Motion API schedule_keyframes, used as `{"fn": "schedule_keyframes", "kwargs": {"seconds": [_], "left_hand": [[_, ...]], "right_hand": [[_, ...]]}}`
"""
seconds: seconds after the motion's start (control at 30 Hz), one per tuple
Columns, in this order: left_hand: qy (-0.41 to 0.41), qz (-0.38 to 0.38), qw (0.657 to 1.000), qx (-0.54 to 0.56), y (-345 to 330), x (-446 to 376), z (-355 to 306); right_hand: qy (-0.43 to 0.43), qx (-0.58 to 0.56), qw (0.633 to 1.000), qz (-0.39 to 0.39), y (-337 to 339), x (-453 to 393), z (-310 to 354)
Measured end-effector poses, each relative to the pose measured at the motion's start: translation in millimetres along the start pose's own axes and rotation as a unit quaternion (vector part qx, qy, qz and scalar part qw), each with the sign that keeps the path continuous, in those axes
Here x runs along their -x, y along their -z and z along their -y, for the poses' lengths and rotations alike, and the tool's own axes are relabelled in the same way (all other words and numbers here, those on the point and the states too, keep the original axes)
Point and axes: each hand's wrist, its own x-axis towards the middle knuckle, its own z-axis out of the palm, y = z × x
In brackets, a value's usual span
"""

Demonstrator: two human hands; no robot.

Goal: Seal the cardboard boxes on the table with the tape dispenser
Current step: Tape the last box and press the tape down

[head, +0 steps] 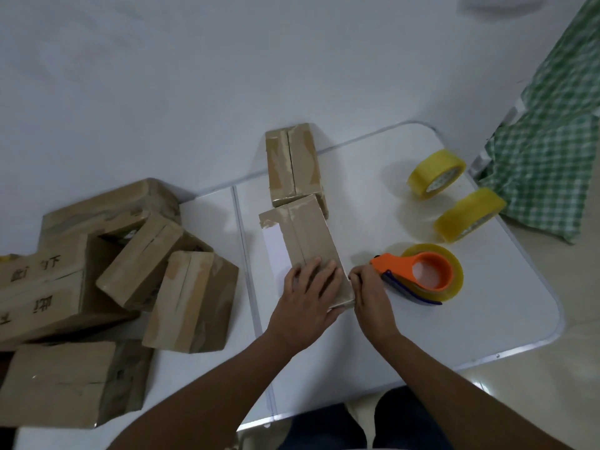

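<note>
White table point(373, 196). Five brown cardboard boxes heaped to the left of the left hand point(305, 300); two more ahead of it, seams taped. Left hand lies flat, fingers straight, on the nearer box point(313, 235). Right hand point(370, 293) grips the orange tape dispenser point(418, 274) beside that box. Two yellow tape rolls point(436, 173) beyond the right hand.

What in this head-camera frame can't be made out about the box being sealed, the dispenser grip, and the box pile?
- Near end of the box: covered by the left hand, so tape there is unseen.
- Right hand fingertips: tucked between the box and the tape dispenser; what they pinch is unclear.
- Printing on the large box: cut off by the left edge and blurred.
- Spare tape rolls: core labels too small.
</note>
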Motion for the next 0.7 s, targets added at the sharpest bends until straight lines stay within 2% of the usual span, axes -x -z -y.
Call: {"fn": "schedule_keyframes", "kwargs": {"seconds": [0.3,0.4,0.47,0.6,0.7], "left_hand": [[0.008,-0.014,1.000,0.004,0,2,-1],[0.013,-0.022,1.000,0.010,-2,1,-1],[0.010,-0.024,1.000,0.011,-2,1,0],[0.009,-0.027,0.999,0.018,-1,1,0],[0.011,-0.023,0.999,0.024,-1,0,-2]], "right_hand": [[-0.064,-0.017,0.997,0.030,9,-10,-4],[-0.091,-0.048,0.995,-0.017,18,8,-2],[-0.062,-0.041,0.997,-0.016,23,25,5],[0.017,0.020,0.999,0.033,21,44,17],[-0.041,0.008,0.995,0.092,18,39,25]]}}
